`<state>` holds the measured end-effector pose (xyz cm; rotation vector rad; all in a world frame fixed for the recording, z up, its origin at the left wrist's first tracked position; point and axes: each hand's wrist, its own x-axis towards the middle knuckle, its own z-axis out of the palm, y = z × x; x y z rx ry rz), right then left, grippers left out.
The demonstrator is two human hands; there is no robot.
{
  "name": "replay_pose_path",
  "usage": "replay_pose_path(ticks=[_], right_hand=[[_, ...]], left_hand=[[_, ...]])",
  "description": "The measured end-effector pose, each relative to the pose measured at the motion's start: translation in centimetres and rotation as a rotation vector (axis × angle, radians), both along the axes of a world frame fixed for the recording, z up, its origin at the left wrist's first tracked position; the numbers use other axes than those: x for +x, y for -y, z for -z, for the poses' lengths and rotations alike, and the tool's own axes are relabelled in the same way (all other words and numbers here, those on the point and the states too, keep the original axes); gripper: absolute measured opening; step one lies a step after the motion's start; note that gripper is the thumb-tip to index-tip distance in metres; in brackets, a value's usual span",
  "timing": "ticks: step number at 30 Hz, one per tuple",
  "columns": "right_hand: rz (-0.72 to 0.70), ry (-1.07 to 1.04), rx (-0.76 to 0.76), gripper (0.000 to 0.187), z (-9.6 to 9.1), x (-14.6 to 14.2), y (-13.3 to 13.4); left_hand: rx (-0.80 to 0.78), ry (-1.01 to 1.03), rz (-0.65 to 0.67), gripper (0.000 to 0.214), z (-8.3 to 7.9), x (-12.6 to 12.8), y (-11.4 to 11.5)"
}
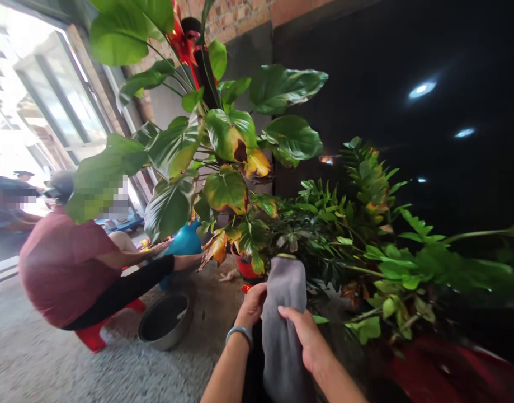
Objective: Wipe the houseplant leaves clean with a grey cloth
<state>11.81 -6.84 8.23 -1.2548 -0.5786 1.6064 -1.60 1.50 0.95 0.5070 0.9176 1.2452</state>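
A long grey cloth (284,324) hangs upright in front of me. A thin yellowish-green edge (287,256) shows at its top; I cannot tell what it belongs to. My left hand (253,303), with a pale blue bangle (240,334) on the wrist, grips the cloth's left edge, its fingers partly hidden. From the right, my right hand (303,336) holds the same cloth, thumb pressed on its front and fingers behind it. Just beyond the cloth stand a red pot (245,267) and dense leafy plants (324,224).
A tall plant with broad, partly browned leaves (225,187) rises ahead. At the left, a person in a red shirt (72,263) sits on a red stool (91,337) beside a grey basin (164,322). A dark shiny wall (386,67) stands behind the plants.
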Motion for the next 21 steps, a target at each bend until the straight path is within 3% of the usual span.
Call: replay_pose_path(ticks=[4,8,13,17,21], right_hand=[[0.015,0.060,-0.057,0.020,3.0,0.7,3.0],[0.012,0.107,0.045,0.015,2.5,1.3,3.8],[0.096,0.241,0.059,0.020,1.4,1.3,3.5],[0.103,0.490,0.195,0.022,1.6,1.3,3.5],[0.119,0.618,0.356,0.040,3.2,1.9,3.8]], left_hand=[[-0.031,-0.065,-0.195,0.030,-1.2,-0.5,1.2],[-0.003,-0.138,-0.374,0.033,-2.1,0.2,4.3],[0.049,-0.155,-0.109,0.053,-3.5,3.6,8.2],[0.051,-0.152,-0.051,0.062,-4.7,5.7,10.0],[0.022,-0.123,-0.013,0.071,-5.7,6.6,11.2]])
